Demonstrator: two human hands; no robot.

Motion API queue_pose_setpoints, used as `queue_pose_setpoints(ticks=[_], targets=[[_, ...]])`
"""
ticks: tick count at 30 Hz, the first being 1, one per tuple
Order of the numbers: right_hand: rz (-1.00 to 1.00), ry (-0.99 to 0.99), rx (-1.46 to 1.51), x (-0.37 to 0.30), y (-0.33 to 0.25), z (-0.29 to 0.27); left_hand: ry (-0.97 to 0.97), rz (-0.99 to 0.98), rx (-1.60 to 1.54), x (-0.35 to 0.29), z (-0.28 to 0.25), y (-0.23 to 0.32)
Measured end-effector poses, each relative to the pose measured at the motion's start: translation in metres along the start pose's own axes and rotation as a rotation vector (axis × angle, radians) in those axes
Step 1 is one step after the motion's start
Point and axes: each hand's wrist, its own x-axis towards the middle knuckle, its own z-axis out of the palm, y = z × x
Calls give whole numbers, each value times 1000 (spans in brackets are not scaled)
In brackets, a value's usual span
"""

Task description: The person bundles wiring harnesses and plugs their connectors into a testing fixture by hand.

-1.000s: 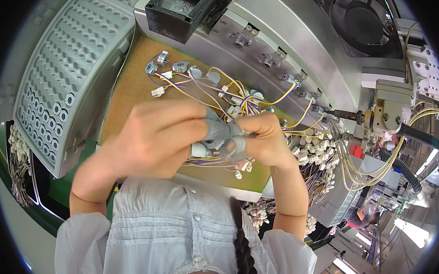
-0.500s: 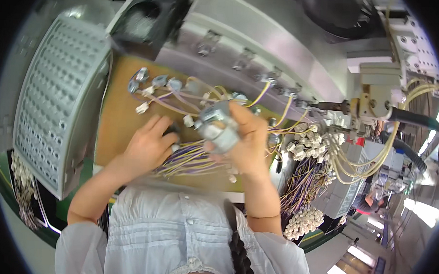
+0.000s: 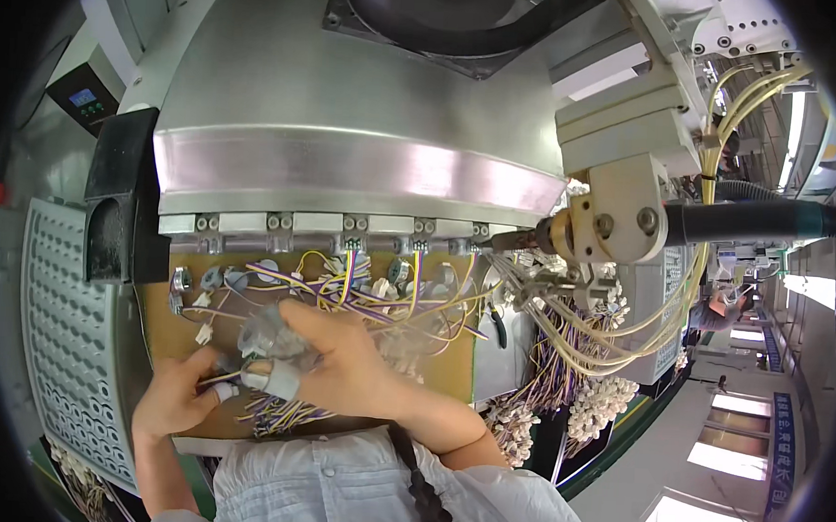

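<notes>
so, far left there's a grey tray (image 3: 128,328), hard moulded plastic with rows of scalloped pockets, round metal-looking bits in the lower ones. next to it, a matte black box (image 3: 125,192). then the left hand (image 3: 175,402), thumb and finger pinched on a thin pale strand (image 3: 217,380), low over the brown worktop (image 3: 166,329), which looks like a woven mat. wire or stick, can't tell. little grey drums (image 3: 214,278) lie just beyond, smooth and roundish.

right hand (image 3: 353,363) is curled round a grey clump (image 3: 267,334), shiny but too blurred to count pieces, just beside the left fingertips. my read: the step in hand is sorting out that strand against the clump, and the next move calls for a gentle pinch left and a firm wrap right, no yanking.

below them, a loose bundle (image 3: 285,418) of skinny purple and yellow wires. further right, bendy coloured leads (image 3: 349,277) hang off a brushed steel rail (image 3: 317,224), then a dark pointed tip (image 3: 512,242), then knobbly white connectors (image 3: 600,409) heaped up.
</notes>
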Motion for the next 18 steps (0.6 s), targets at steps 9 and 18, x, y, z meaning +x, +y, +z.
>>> queue_pose_setpoints(ticks=[9, 18], targets=[[74, -66, 35, 1, 14, 6, 174, 125, 188, -4, 35, 13], [231, 4, 316, 5, -6, 10, 625, 129, -573, -59, 14, -22]])
